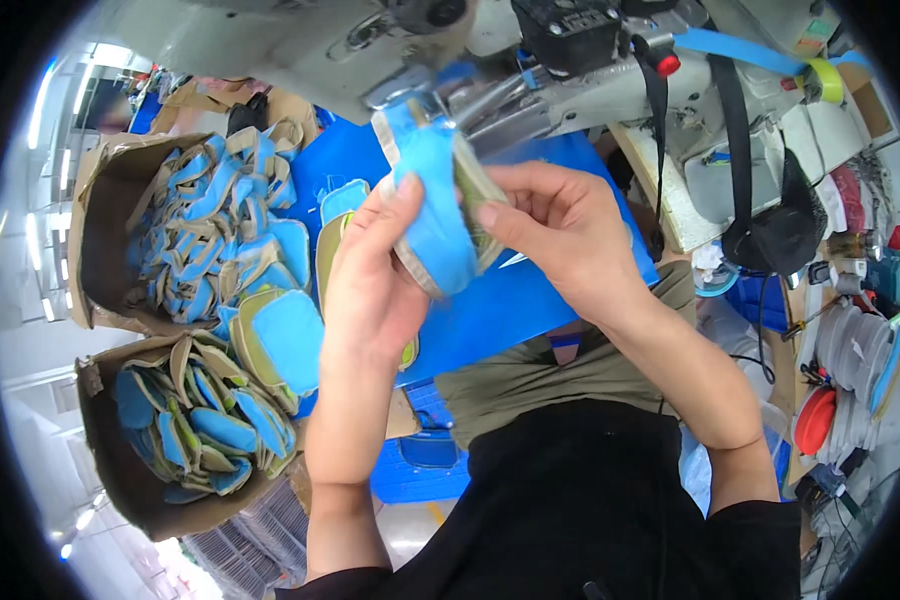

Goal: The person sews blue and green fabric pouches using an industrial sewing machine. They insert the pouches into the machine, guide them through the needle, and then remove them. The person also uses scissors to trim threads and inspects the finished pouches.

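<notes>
Between my two hands is a blue fabric strip edged with beige binding [435,225], curved round, with an olive-green part showing at its right side. My left hand [370,265] grips its left edge, thumb on the blue face and fingers behind. My right hand [565,225] pinches the olive-green side between thumb and fingers. The top of the strip lies close by the metal parts of a sewing machine [480,105]; whether they touch is unclear. Below is a blue tabletop [550,290], with flat blue and olive-green fabric pieces [290,335] lying at its left.
At the left stands a cardboard box [105,235] heaped with blue, beige-edged strips. A nearer cardboard box [120,470] holds flat blue and green pieces. A black strap [735,150] hangs at the right, near a grey tray [735,180]. White spools [860,345] stand farther right.
</notes>
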Demonstrator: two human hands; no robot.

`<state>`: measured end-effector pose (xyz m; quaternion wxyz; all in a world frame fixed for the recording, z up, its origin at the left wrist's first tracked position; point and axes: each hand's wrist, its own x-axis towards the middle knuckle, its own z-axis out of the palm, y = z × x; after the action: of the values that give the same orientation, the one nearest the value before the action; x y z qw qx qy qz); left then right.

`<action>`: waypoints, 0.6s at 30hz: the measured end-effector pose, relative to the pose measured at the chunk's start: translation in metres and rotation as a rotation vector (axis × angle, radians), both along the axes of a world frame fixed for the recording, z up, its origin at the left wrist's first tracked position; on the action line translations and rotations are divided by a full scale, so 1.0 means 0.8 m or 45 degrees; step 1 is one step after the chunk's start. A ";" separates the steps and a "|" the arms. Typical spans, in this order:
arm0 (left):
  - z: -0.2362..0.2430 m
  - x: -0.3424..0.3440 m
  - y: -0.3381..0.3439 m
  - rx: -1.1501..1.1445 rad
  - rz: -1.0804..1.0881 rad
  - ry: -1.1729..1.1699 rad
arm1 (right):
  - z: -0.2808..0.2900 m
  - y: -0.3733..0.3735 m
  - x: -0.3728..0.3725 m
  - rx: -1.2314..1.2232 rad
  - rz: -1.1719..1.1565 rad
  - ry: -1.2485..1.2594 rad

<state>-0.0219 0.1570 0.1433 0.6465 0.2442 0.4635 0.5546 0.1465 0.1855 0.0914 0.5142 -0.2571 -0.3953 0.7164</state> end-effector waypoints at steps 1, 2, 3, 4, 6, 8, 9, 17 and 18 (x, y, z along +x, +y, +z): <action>-0.004 -0.013 0.000 -0.007 -0.102 -0.244 | 0.001 -0.002 0.000 0.001 -0.012 0.054; -0.006 -0.019 -0.001 -0.045 -0.110 -0.415 | 0.001 -0.004 0.002 0.041 -0.023 0.001; -0.009 -0.023 -0.001 -0.086 -0.114 -0.584 | 0.001 -0.004 0.004 0.078 -0.034 -0.050; -0.010 -0.024 -0.002 -0.127 -0.115 -0.754 | 0.001 -0.003 0.006 0.114 -0.046 -0.100; -0.006 -0.017 -0.003 -0.141 -0.083 -0.855 | 0.002 0.000 0.007 0.165 -0.070 -0.115; -0.001 -0.014 -0.003 -0.171 -0.076 -0.911 | 0.004 0.002 0.010 0.202 -0.094 -0.140; -0.002 -0.016 -0.002 -0.171 -0.092 -0.913 | 0.006 0.003 0.014 0.222 -0.097 -0.168; 0.018 0.021 -0.002 -0.042 0.069 0.150 | -0.014 0.002 0.011 0.290 -0.144 -0.306; 0.018 0.022 -0.002 -0.014 0.026 0.181 | -0.017 0.002 0.013 0.299 -0.151 -0.354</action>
<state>-0.0042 0.1552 0.1574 0.6075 0.2746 0.5139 0.5399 0.1565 0.1871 0.0778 0.5224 -0.3147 -0.5275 0.5914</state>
